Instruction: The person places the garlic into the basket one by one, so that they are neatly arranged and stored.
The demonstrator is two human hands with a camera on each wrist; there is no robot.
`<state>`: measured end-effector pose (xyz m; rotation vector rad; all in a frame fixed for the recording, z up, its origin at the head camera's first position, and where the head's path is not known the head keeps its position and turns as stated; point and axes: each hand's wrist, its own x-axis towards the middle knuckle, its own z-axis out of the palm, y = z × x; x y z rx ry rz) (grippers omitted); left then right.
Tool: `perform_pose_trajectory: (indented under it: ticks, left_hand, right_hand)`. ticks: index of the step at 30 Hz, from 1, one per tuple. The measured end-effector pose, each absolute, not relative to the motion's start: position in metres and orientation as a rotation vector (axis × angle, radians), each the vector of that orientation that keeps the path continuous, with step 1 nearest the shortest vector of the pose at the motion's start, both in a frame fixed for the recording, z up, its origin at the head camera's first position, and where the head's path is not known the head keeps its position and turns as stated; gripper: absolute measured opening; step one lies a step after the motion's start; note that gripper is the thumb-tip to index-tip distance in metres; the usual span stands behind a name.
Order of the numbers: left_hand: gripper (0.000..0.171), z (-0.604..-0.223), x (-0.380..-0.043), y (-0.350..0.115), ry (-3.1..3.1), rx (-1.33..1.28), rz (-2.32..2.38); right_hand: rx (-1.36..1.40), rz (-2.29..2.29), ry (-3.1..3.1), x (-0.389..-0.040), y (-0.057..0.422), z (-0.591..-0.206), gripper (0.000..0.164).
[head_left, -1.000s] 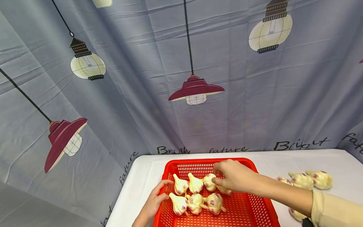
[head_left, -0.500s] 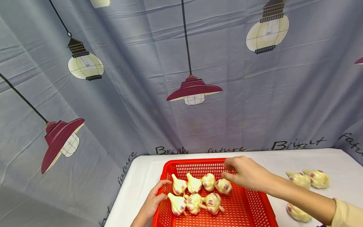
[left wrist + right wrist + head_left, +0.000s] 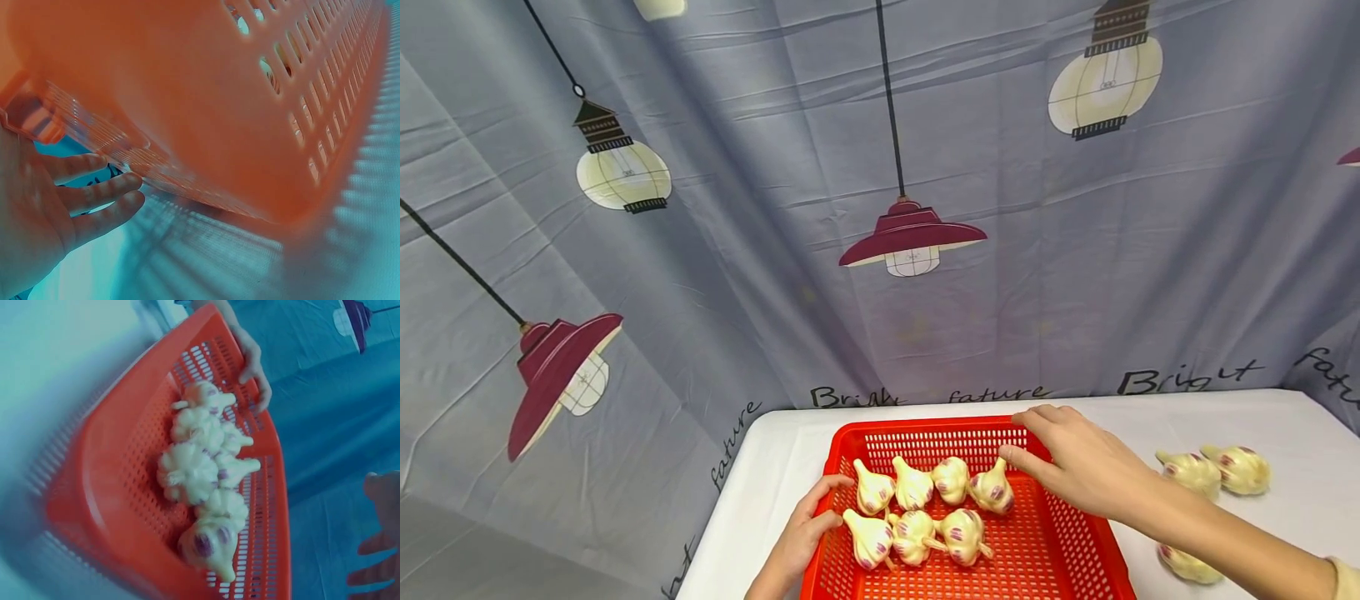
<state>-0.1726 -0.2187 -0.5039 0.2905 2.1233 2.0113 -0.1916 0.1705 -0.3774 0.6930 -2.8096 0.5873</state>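
Note:
A red plastic basket (image 3: pixel 1026 571) holds several garlic bulbs in two rows. The front row has three bulbs, with a garlic bulb (image 3: pixel 870 540) at its left end. My left hand (image 3: pixel 799 533) grips the left rim; the left wrist view shows several fingers (image 3: pixel 103 197) along the outside wall. My right hand (image 3: pixel 1086 458) hovers over the basket's right rim with loosely spread fingers and nothing in them. Its fingertips are close to the rightmost back-row garlic bulb (image 3: pixel 992 492), whose neck points up; contact cannot be told.
Right of the basket, two garlic bulbs (image 3: pixel 1243 471) lie together on the white tabletop (image 3: pixel 1195 425). Another garlic bulb (image 3: pixel 1189 565) lies nearer, partly behind my right forearm. A grey curtain (image 3: pixel 820 317) printed with lamps hangs behind the table.
My right hand has moved right, off the back-row garlic, and its fingers have spread. The rightmost back-row bulb now shows its neck. My left hand stays on the rim.

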Motion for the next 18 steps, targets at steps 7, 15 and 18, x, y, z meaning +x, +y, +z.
perform_pose_trajectory:
  ticks: [7,15,18]
  left_hand:
    - [0.051,-0.504,-0.172,-0.218,2.115,0.279,2.000]
    - [0.052,-0.503,-0.171,-0.219,2.122,0.267,2.019]
    - [0.051,-0.503,-0.172,-0.218,2.130,0.280,2.015]
  right_hand:
    - [0.612,0.527,-2.836,-0.184,0.194,-0.391,0.075]
    - [0.539,0.525,-2.907,-0.179,0.222,-0.406,0.079]
    - [0.501,0.526,-2.913,-0.176,0.235,-0.411,0.077]
